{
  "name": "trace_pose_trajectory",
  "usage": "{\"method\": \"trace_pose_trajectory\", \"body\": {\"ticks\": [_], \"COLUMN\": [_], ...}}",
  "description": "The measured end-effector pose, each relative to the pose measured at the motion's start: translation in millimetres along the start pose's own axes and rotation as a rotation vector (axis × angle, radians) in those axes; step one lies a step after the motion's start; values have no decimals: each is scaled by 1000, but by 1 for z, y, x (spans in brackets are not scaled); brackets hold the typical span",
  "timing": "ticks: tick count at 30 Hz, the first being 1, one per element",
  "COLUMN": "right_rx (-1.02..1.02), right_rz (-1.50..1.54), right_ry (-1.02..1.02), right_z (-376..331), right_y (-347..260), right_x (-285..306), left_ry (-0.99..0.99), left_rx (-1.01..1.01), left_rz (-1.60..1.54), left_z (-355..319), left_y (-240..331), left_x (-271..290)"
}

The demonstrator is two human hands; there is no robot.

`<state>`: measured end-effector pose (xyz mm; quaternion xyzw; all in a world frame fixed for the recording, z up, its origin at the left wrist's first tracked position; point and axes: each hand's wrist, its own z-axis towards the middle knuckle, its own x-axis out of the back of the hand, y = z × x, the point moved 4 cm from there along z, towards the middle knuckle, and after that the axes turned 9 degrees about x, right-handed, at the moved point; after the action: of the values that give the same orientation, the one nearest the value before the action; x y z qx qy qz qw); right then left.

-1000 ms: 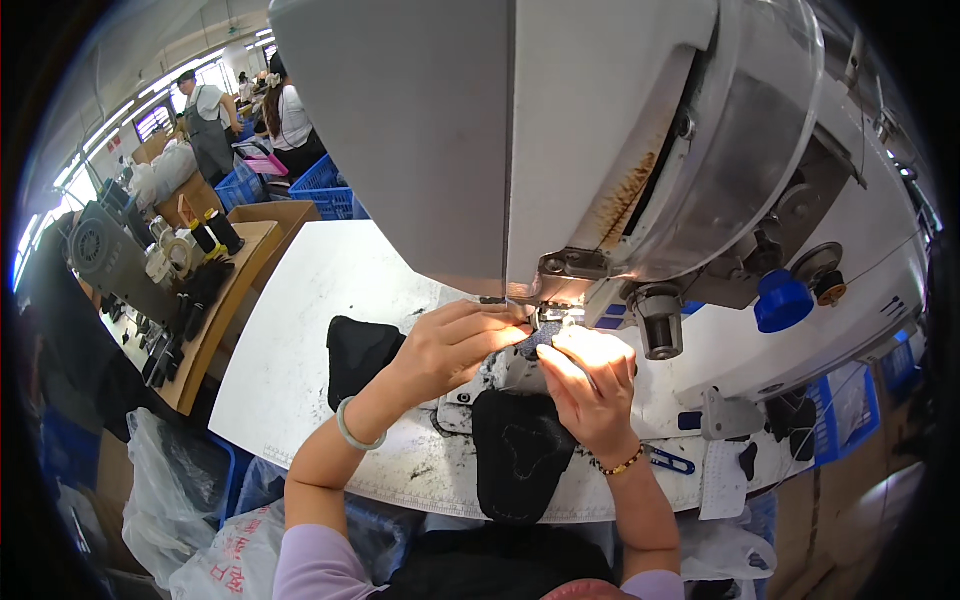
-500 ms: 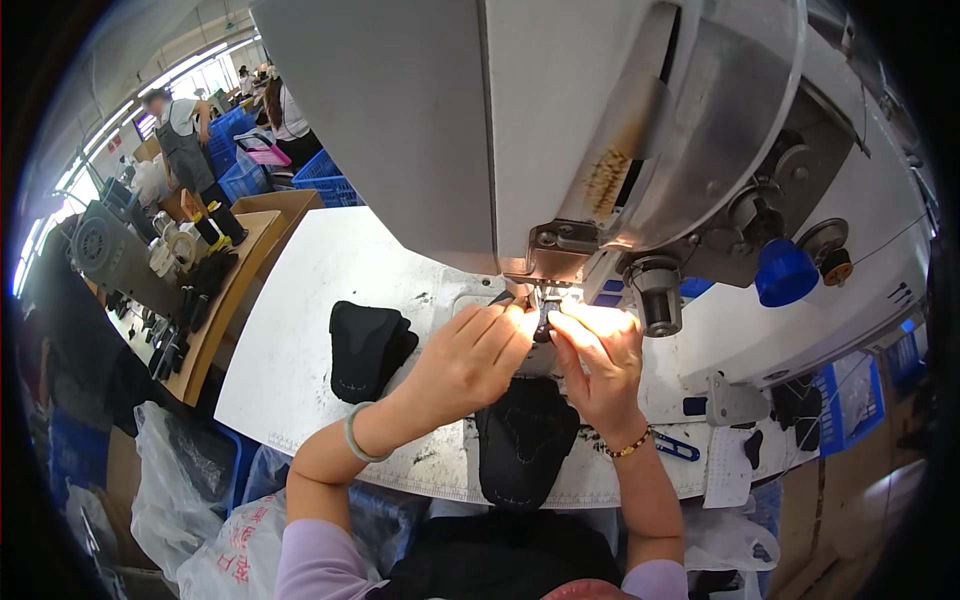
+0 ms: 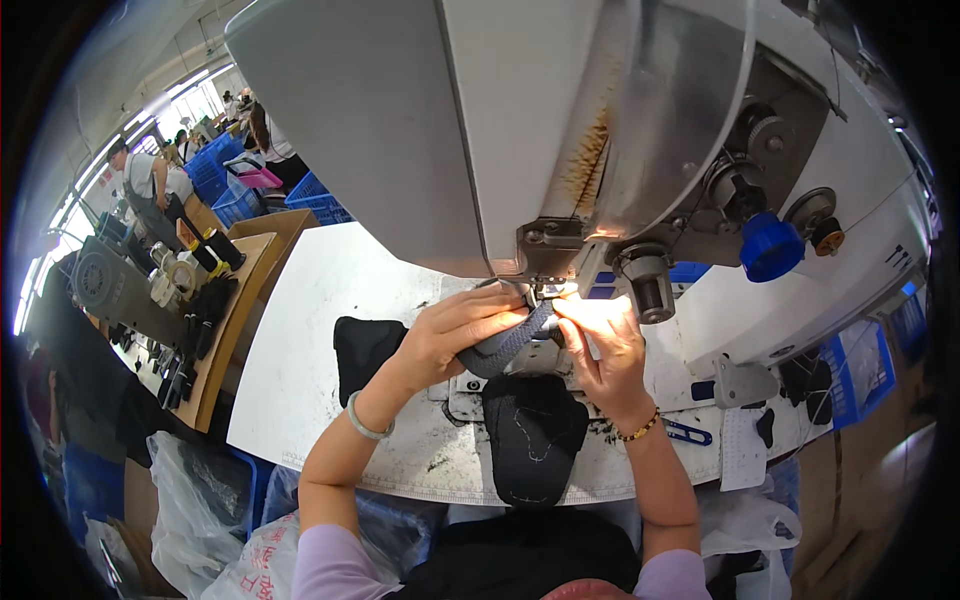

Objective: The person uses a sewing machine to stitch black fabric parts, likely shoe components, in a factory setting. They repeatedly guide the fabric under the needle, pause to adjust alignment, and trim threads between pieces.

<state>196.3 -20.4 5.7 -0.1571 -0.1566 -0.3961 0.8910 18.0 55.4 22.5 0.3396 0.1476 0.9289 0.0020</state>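
Note:
A large grey-white sewing machine (image 3: 370,130) fills the upper middle, and its lamp lights the needle area. Just below the needle, my left hand (image 3: 462,335) grips a dark grey fabric piece (image 3: 500,350) with a curved, textured edge. The right hand (image 3: 605,350) pinches the same piece from the other side, close to the presser foot. My fingers hide part of the piece at the foot. Nearer to me, a black stitched fabric piece (image 3: 537,440) lies on the white table (image 3: 290,400). More black pieces (image 3: 362,350) lie left of my left hand.
A blue-handled cutter (image 3: 688,432) lies right of my right wrist, beside a white card (image 3: 742,450). Blue baskets (image 3: 855,375) stand at the right. Plastic bags (image 3: 185,500) hang at the left edge. Another person (image 3: 150,190) stands far left.
The dark grey piece has turned out from behind my fingers, and its curved edge now shows below them. My left hand has shifted slightly. The whole view has moved a little.

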Motion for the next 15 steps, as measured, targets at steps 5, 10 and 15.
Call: {"method": "trace_pose_trajectory", "body": {"ticks": [5,10,15], "right_rx": [199,337,356], "right_rz": [-67,-19,13], "right_ry": [125,142,69], "right_z": [-13,-19,-20], "right_y": [-6,-22,-20], "right_x": [-1,-3,0], "left_ry": [-70,-84,-7], "left_rx": [16,48,101], "left_rz": [97,234,482], "left_z": [0,1,3], "left_y": [15,40,63], "left_x": [4,-4,-19]}}
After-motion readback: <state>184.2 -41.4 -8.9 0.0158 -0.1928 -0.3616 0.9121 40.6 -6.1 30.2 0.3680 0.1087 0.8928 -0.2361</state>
